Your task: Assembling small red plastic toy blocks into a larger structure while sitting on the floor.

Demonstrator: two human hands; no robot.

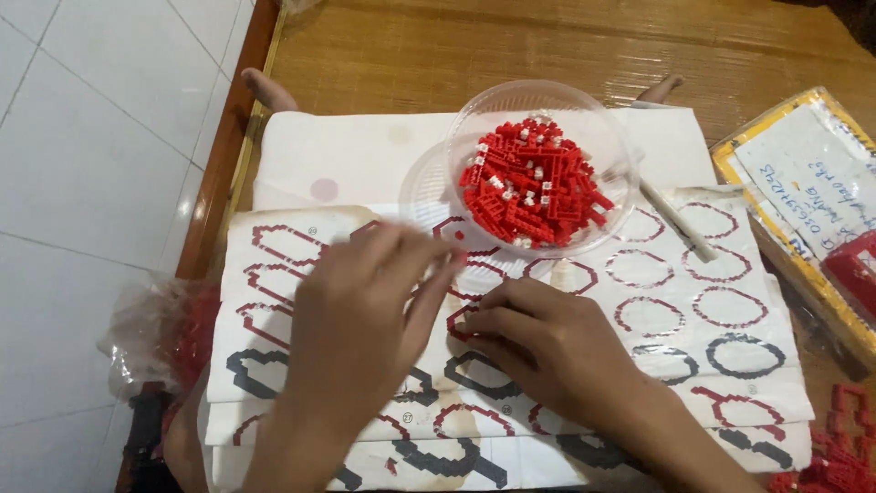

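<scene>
My left hand [360,315] hovers over a printed instruction sheet [712,310] covered in red and black ring outlines; its fingers are spread and blurred, reaching toward the sheet's middle. My right hand [538,342] rests on the same sheet, fingertips pressed together near a small red piece [459,321] by a printed outline. Just beyond both hands stands a clear plastic bowl [602,123] heaped with small red and white building bricks [529,183]. Whether either hand pinches a brick is hidden by the fingers.
A white stick [675,219] lies on the sheet right of the bowl. A yellow-edged plastic packet [794,173] sits at the right. Assembled red brick pieces [839,447] lie at the lower right. A crumpled plastic bag [160,329] hangs at the left table edge, above white floor tiles.
</scene>
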